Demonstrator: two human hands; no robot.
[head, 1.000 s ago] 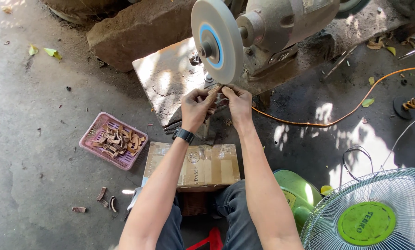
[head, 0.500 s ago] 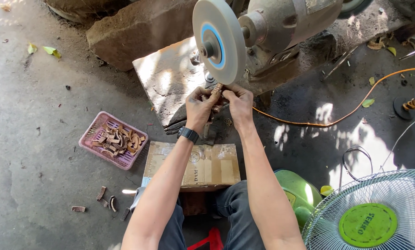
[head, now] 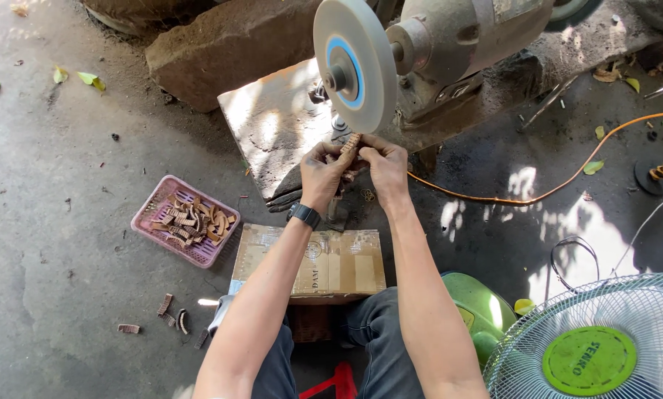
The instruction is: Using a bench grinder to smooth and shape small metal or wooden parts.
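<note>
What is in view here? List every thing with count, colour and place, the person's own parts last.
grinding wheel: one, grey with blue centre, top middle on a grey motor
small curved piece: one, brown, held under the wheel
stone slab: one, grey, under the grinder
basket: one, pink, left on the floor, holding brown curved pieces
loose pieces: a few, brown, on the floor lower left
cardboard box: one, brown, before the knees
cable: one, orange, right on the floor
fan: one, pale grille with green hub, lower right
wristwatch: one, black, left wrist
left hand: grip shut on the piece
right hand: grip shut on the piece
</note>
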